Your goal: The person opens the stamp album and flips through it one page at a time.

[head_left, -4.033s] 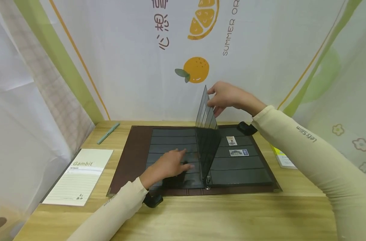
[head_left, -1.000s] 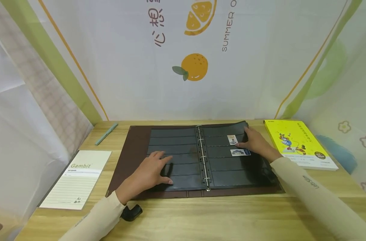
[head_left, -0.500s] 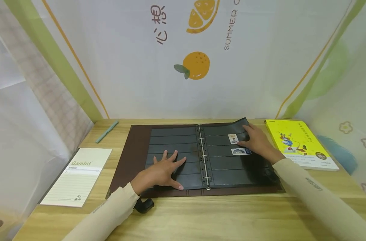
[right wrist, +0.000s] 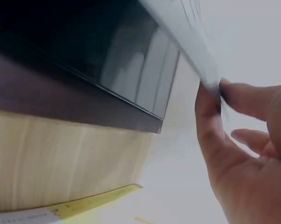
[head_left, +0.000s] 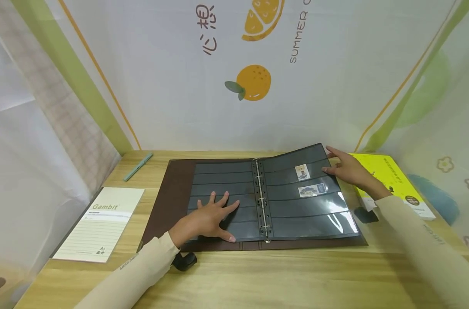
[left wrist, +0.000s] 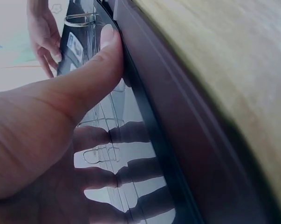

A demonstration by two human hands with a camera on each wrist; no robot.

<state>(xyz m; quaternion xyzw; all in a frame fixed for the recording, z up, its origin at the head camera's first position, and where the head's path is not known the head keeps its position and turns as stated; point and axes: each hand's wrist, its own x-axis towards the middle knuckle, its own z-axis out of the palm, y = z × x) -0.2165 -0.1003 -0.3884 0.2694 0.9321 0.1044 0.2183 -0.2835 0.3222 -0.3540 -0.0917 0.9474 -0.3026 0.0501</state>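
- Stamp album point(head_left: 257, 201) lies open on the desk point(head_left: 280, 279), centre of the head view, ring spine point(head_left: 260, 199) running down the middle.
- Left hand point(head_left: 209, 216): flat, fingers spread, palm down on the left-side page point(head_left: 219, 180), lower centre of frame. Holds nothing, just presses. Left wrist view confirms: thumb point(left wrist: 100, 60) straight along the page edge, fingers flat on the glossy sleeve.
- Right hand point(head_left: 348, 169): at the outer top corner of the right-side page point(head_left: 307, 201), centre right of frame. In the right wrist view, fingertips point(right wrist: 210, 100) pinch the sheet edge, thumb side over it.
- That page is partly lifted: the outer edge sits off the stack and tilts up toward the rings; not yet vertical, not turned over.
- Two stamps point(head_left: 303, 172) point(head_left: 313, 189) sit in the upper pocket rows of the lifted page; the other rows look blank.
- Judgement: page turn is just started. Lift is under way; swing over the rings and laying flat on the left remain.
- Right forearm reaches in from lower right, wrist low over the desk; left forearm comes from lower left.
- Around: yellow book point(head_left: 396, 182) right of the album, partly under the right wrist; Gambit notepad point(head_left: 101, 223) at left; teal pen point(head_left: 137, 166) upper left of the desk.
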